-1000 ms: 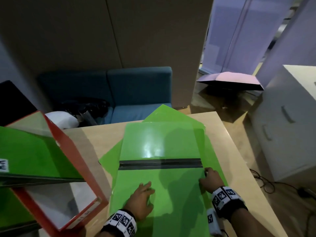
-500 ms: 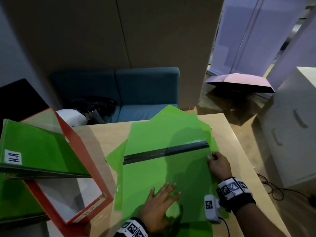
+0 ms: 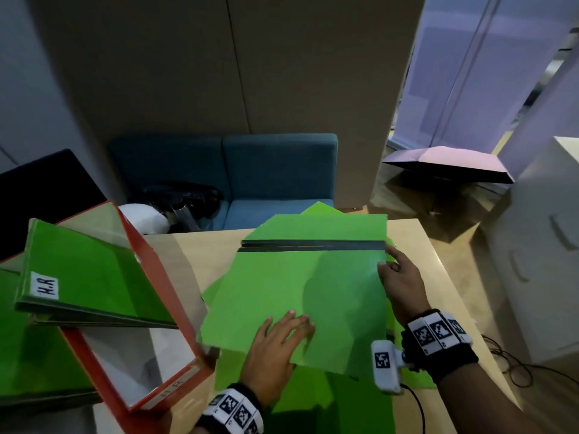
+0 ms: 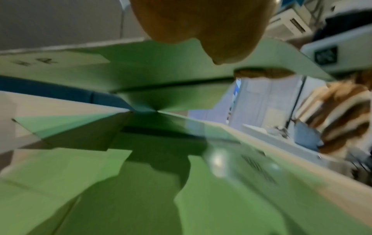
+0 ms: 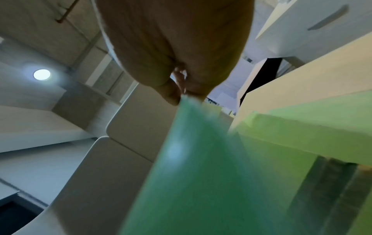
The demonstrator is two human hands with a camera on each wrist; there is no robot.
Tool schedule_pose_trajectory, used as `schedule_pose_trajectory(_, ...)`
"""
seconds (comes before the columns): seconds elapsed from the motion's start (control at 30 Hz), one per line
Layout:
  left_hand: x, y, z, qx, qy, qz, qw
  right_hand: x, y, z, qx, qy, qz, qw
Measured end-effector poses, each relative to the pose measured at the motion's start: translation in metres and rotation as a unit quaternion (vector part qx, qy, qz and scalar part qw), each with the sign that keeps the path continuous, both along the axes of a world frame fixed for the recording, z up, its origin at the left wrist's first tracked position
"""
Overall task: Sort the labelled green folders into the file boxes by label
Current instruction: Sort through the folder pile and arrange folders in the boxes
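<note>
Lifted since half a second before: top folder [image 3: 300,289], near edge raised off the pile [image 3: 316,399], spine swung level. Pinched at its right edge by right hand [image 3: 402,285], thumb on top; propped near the front edge by left hand [image 3: 275,349], fingers straight, gripping nothing. Mid-pickup, probably; label unseen from above. Next: turn, read label, carry left of left hand toward box [image 3: 150,311] marked H.R.
</note>
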State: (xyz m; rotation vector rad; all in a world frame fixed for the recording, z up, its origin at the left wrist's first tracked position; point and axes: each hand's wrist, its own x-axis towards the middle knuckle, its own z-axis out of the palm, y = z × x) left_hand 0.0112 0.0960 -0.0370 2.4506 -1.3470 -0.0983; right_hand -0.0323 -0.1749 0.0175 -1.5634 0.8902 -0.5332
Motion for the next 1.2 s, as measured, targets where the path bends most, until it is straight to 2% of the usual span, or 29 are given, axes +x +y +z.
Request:
schedule_pose_trajectory(0.07,0.018,0.007,0.008,-0.129,-0.030,0.036,0.991,-0.002,-0.001,-0.001,0.065,-0.005,-0.001,0.998)
schedule_pose_trajectory(0.13,0.038,0.009,0.027,-0.220,-0.055,0.072,0.971,-0.008,-0.003,-0.006,0.059,0.012,0.038,0.997)
schedule_pose_trajectory(0.2,0.056,0.009,0.049,-0.267,-0.079,0.088,0.956,-0.013,-0.002,-0.011,-0.033,0.055,0.096,0.993)
schedule_pose_trajectory(0.27,0.069,0.006,0.071,-0.295,-0.097,0.084,0.947,-0.017,0.000,-0.014,-0.177,0.109,0.140,0.968)
schedule_pose_trajectory(0.33,0.077,0.001,0.089,-0.319,-0.108,0.076,0.938,-0.017,0.006,-0.010,-0.262,0.108,0.123,0.951)
schedule_pose_trajectory(0.43,0.081,-0.005,0.108,-0.355,-0.126,0.082,0.923,-0.010,0.014,-0.001,-0.293,0.052,0.052,0.953)
schedule_pose_trajectory(0.53,0.084,-0.008,0.113,-0.374,-0.132,0.097,0.913,-0.005,0.010,0.001,-0.339,0.003,0.001,0.941)
schedule_pose_trajectory(0.67,0.090,-0.005,0.107,-0.374,-0.137,0.160,0.903,-0.005,0.012,0.004,-0.267,-0.062,0.042,0.961)
schedule_pose_trajectory(0.77,0.091,0.000,0.095,-0.392,-0.117,0.240,0.881,-0.009,0.014,0.002,-0.222,-0.072,0.038,0.972)
schedule_pose_trajectory(0.83,0.088,0.002,0.080,-0.391,-0.076,0.300,0.867,-0.011,0.014,-0.003,-0.215,-0.072,0.039,0.973)
schedule_pose_trajectory(0.9,0.082,0.003,0.060,-0.352,-0.002,0.351,0.868,-0.012,0.014,-0.008,-0.193,-0.075,0.048,0.977)
schedule_pose_trajectory(0.97,0.073,0.004,0.039,-0.282,0.111,0.364,0.880,-0.013,0.017,-0.011,-0.171,-0.078,0.058,0.980)
schedule_pose_trajectory(1.03,0.065,0.005,0.019,-0.204,0.258,0.339,0.881,-0.012,0.024,-0.013,-0.165,-0.083,0.061,0.981)
schedule_pose_trajectory(1.13,0.057,0.003,-0.003,-0.085,0.452,0.295,0.837,-0.012,0.033,-0.017,-0.160,-0.081,0.049,0.983)
schedule_pose_trajectory(1.2,0.052,0.001,-0.007,-0.067,0.528,0.282,0.798,-0.014,0.037,-0.020,-0.148,-0.079,0.040,0.985)
